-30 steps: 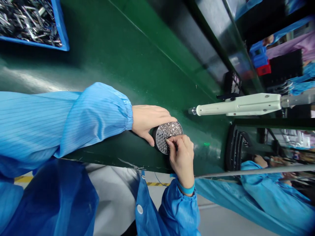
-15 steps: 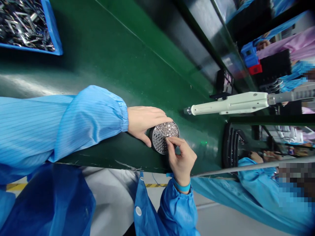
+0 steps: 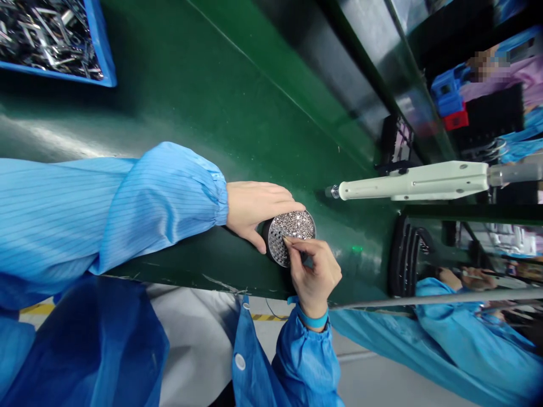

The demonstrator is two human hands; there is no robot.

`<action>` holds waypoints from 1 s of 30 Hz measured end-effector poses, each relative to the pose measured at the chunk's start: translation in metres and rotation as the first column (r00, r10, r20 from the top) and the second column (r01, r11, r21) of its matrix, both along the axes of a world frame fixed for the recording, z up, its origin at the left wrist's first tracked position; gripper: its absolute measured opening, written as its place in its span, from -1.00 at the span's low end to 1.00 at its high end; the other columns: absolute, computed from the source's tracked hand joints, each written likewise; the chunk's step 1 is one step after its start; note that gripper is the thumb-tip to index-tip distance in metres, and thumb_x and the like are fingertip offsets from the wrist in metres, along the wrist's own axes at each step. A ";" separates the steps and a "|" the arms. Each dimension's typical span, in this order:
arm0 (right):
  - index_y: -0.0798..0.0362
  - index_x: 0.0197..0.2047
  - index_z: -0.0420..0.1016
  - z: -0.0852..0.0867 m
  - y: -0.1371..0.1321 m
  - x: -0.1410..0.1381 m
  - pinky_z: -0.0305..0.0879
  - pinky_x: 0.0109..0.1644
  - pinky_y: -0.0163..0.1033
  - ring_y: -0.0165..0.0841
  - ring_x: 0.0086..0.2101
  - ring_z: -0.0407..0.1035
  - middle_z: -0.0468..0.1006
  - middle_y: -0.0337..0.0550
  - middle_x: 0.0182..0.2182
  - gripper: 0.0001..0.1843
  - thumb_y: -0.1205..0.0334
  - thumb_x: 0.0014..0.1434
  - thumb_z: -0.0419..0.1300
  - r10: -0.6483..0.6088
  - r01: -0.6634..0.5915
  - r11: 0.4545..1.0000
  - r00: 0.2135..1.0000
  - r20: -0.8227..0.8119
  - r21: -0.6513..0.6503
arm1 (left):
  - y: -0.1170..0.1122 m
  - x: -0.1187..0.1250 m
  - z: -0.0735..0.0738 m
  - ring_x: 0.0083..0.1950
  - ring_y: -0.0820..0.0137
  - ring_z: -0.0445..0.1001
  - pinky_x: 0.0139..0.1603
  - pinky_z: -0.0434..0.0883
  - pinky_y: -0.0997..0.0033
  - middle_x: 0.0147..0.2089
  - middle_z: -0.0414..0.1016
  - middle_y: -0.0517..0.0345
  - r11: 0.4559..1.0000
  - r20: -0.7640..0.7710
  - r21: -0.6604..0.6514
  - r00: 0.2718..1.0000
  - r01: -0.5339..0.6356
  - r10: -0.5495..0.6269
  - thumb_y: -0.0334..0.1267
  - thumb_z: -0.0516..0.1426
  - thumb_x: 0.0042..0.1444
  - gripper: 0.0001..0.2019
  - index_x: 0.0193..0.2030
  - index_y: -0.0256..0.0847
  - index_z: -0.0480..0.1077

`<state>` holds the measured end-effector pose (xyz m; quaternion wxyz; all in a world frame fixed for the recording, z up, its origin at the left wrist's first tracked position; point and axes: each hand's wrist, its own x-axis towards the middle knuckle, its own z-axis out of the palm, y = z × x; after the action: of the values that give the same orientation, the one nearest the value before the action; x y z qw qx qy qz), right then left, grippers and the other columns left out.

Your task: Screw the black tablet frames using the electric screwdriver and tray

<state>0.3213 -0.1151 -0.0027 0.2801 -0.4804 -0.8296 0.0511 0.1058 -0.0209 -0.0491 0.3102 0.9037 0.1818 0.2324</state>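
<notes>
"Where's the dish (image 3: pixel 276 245)?"
"On the bench (image 3: pixel 190 130), near its edge, shiny bits (image 3: pixel 300 223) over part."
"Your fingers?"
"My left hand (image 3: pixel 259 206) spreads wide around its rim; my right hand (image 3: pixel 314 273) pinches narrow over it. Holding anything? I can't tell."
"Nearby?"
"A driver (image 3: pixel 418 183)."

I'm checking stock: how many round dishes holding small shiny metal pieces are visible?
1. The round, dark-sided dish sits on the green tabletop, between the bare left hand and bare right hand. Background clutter could hide others.
</notes>
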 end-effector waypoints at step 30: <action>0.02 0.02 0.43 0.006 -0.019 0.011 0.39 -0.03 -0.09 -0.25 -0.10 0.46 0.65 -0.15 -0.13 -0.64 0.56 0.22 0.17 0.004 -0.010 1.000 0.973 0.232 0.023 | 0.001 0.000 -0.006 0.31 0.04 0.26 0.38 0.18 0.12 0.30 0.29 -0.19 0.999 0.102 -0.045 0.995 -0.003 0.008 0.10 0.42 -0.13 -0.01 0.36 -0.28 0.14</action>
<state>0.3321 -0.1346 0.0034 0.1870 -0.4768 -0.8588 -0.0140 0.1060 -0.0201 -0.0555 0.3388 0.8829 0.1735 0.2750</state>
